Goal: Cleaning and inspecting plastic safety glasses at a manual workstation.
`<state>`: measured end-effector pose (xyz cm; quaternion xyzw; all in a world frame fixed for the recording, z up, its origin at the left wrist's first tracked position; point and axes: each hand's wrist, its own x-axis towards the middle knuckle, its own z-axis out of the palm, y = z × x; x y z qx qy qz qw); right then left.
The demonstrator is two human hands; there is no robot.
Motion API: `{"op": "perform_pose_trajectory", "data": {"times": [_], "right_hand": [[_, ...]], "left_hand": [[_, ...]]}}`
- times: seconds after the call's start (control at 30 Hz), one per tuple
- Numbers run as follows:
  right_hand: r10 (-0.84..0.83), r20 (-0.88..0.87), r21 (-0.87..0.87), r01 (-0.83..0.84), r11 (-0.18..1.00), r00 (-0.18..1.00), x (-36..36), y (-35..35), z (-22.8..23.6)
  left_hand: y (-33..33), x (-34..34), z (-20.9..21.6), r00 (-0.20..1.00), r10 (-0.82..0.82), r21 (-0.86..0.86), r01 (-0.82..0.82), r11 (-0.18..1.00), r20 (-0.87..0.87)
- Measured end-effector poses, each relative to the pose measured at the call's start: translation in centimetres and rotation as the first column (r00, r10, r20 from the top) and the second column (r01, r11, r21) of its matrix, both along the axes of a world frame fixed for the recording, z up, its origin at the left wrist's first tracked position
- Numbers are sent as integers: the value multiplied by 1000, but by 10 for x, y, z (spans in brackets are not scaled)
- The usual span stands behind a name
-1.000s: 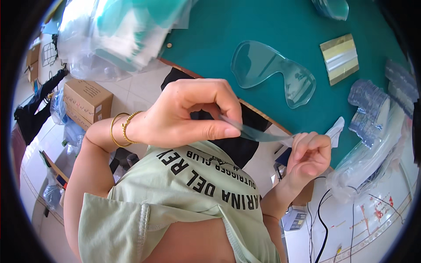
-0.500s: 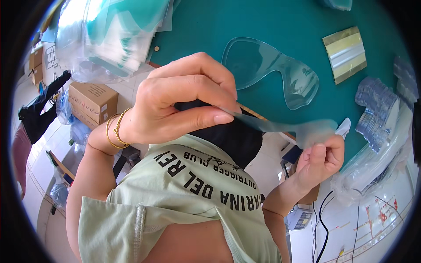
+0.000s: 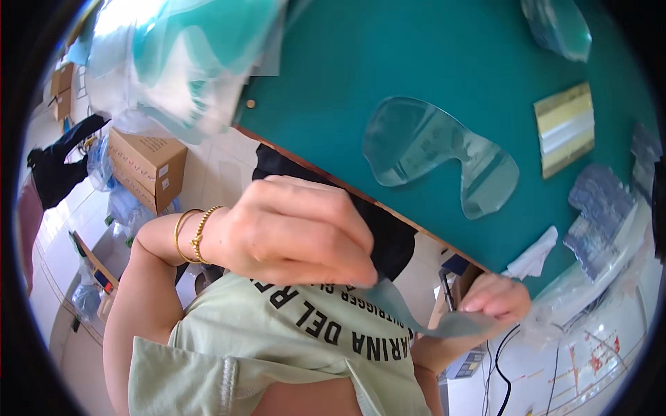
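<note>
A thin, see-through goggle lens (image 3: 459, 324) spans the gap between my two hands, in front of my shirt. My left hand (image 3: 298, 232), with gold bracelets at the wrist, pinches one end of it; the fingertips are partly hidden behind the knuckles. At the opposite end, the curled fingers of my right hand (image 3: 496, 301) grip the lens. A second clear goggle lens (image 3: 423, 142), with a nose notch, lies flat on the green table (image 3: 333, 83) beyond my hands.
Clear plastic bags (image 3: 201, 62) lie at the table's left. To the right are a yellow-and-silver block (image 3: 565, 130), a white cloth (image 3: 533, 253) and a stack of clear lenses (image 3: 600, 208). A wrapped clear piece (image 3: 558, 28) lies at the far right. Cardboard boxes (image 3: 147, 166) stand on the floor at left.
Both hands have moved down toward my body with the lens, away from the table. It tilts differently and is seen more edge-on. The view has shifted slightly.
</note>
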<state>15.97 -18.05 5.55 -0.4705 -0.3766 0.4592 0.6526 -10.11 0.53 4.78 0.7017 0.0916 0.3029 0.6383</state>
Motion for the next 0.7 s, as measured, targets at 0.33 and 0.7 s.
{"op": "perform_pose_trajectory", "data": {"times": [0.33, 0.7], "right_hand": [[192, 10, -35, -191, 981, 981, 8, 3, 4], [228, 164, -74, -218, 973, 960, 8, 5, 2]], "left_hand": [[1, -9, -5, 998, -41, -47, 44, 998, 50], [7, -16, -4, 999, -41, -51, 40, 998, -18]]}}
